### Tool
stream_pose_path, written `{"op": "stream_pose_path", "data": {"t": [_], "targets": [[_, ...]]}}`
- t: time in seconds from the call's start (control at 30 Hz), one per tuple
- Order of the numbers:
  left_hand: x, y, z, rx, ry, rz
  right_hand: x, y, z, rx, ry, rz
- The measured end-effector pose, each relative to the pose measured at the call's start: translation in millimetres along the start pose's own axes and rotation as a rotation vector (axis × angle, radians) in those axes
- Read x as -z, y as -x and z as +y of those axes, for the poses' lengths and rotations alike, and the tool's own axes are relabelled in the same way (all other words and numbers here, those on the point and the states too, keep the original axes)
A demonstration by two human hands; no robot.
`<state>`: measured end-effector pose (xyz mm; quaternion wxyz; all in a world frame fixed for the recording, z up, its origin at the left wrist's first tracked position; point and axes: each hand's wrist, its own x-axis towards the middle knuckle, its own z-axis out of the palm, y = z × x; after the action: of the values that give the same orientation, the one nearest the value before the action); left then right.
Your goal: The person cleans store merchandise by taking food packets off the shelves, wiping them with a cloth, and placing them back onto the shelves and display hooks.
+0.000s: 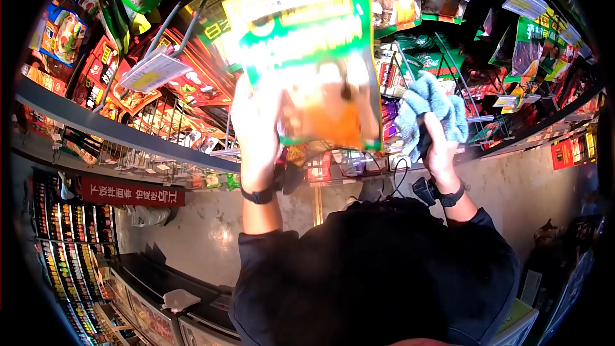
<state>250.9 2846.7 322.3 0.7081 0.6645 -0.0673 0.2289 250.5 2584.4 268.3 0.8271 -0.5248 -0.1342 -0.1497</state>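
My left hand [257,122] is raised at the lower left edge of a green, yellow and white food packet [330,99], closed on it. Glare washes out the packet's upper half, and its lower part shows an orange and brown food picture. Some fingers of that hand are lost in the bright light. To the right, my right hand [440,147] is closed around a crumpled light blue cloth [430,107], which bunches above the thumb. Each wrist wears a dark band.
Shelf racks with hanging food packets, wire hooks and price tags [154,70] curve across the top. A grey shelf rail [122,129] runs below them at left. Bottle shelves [70,237] and a dark-topped cabinet [150,275] stand at lower left, beside the grey floor [211,218].
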Motion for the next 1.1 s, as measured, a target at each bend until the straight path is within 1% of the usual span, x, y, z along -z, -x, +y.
{"op": "stream_pose_path", "data": {"t": [0.03,0.1,0.13,0.17,0.2,0.23,0.27,0.33,0.37,0.4,0.43,0.47,0.53,0.57,0.6,0.63,0.67,0.77,0.8,0.83,0.9,0.97,1.0,1.1], "targets": [[-1.7,9.6,-2.1,0.018,0.030,0.014,-1.5,-3.0,-2.2,-0.017,-0.046,0.015],[-6.8,28.6,-11.0,0.041,0.138,0.056,11.8,-3.1,12.5,0.130,-0.044,0.076],[-9.4,36.8,-14.6,0.153,0.204,0.076,15.7,1.1,12.3,0.164,0.092,0.052],[-7.0,47.9,-25.9,0.211,0.202,0.098,20.6,5.8,21.2,0.247,0.243,0.081],[-4.7,58.9,-37.1,0.268,0.202,0.120,-6.9,5.8,12.3,0.277,0.116,0.033],[-8.1,68.1,-40.6,0.271,0.223,0.117,-17.1,7.2,10.8,0.251,0.103,-0.029],[-11.5,77.2,-44.3,0.274,0.244,0.113,-23.7,11.9,11.0,0.204,0.118,-0.105],[-32.8,88.2,-41.3,0.155,0.378,0.111,-25.1,16.9,22.7,0.075,0.204,-0.248],[-19.7,102.3,-51.1,0.217,0.409,0.005,-29.5,19.2,32.0,0.052,0.259,-0.313],[-12.6,108.2,-48.1,0.280,0.432,-0.102,-33.3,20.1,33.5,0.128,0.346,-0.403],[-18.6,112.7,-47.6,0.296,0.493,-0.072,-38.0,15.7,26.3,0.408,0.608,-0.562],[-26.3,115.7,-44.0,0.311,0.554,-0.040,-41.1,20.3,34.8,0.413,0.556,-0.564],[-18.7,122.2,-65.3,0.424,0.883,-0.210,-51.5,33.7,55.0,0.415,0.449,-0.572],[-12.9,134.3,-63.7,0.482,0.843,-0.150,-56.9,37.4,60.3,0.425,0.389,-0.573],[-15.9,131.2,-39.9,0.540,0.804,-0.090,-65.1,42.3,57.7,0.439,0.464,-0.615],[-15.3,129.5,-41.6,0.531,0.741,-0.083,-70.3,46.9,54.3,0.453,0.541,-0.657],[-14.8,127.9,-43.2,0.523,0.678,-0.076,-70.3,46.8,57.1,0.511,0.580,-0.698],[-9.0,129.8,-41.5,0.543,0.674,-0.077,-79.6,41.2,59.8,0.598,0.606,-0.783],[-7.3,133.8,-41.4,0.557,0.669,-0.071,-85.5,37.4,59.4,0.607,0.617,-0.757],[-5.9,137.1,-41.6,0.568,0.666,-0.068,-89.6,32.5,60.0,0.594,0.598,-0.740],[0.2,141.5,-46.5,0.578,0.665,-0.079,-93.9,26.7,65.7,0.566,0.663,-0.661],[15.6,152.4,-63.3,0.576,0.672,-0.105,-93.0,27.6,72.6,0.514,0.708,-0.666],[18.2,151.9,-61.4,0.570,0.666,-0.092,-92.6,30.4,76.1,0.488,0.727,-0.671],[19.2,145.6,-51.7,0.555,0.644,-0.015,-93.0,49.2,79.4,0.495,0.685,-0.696]]}}
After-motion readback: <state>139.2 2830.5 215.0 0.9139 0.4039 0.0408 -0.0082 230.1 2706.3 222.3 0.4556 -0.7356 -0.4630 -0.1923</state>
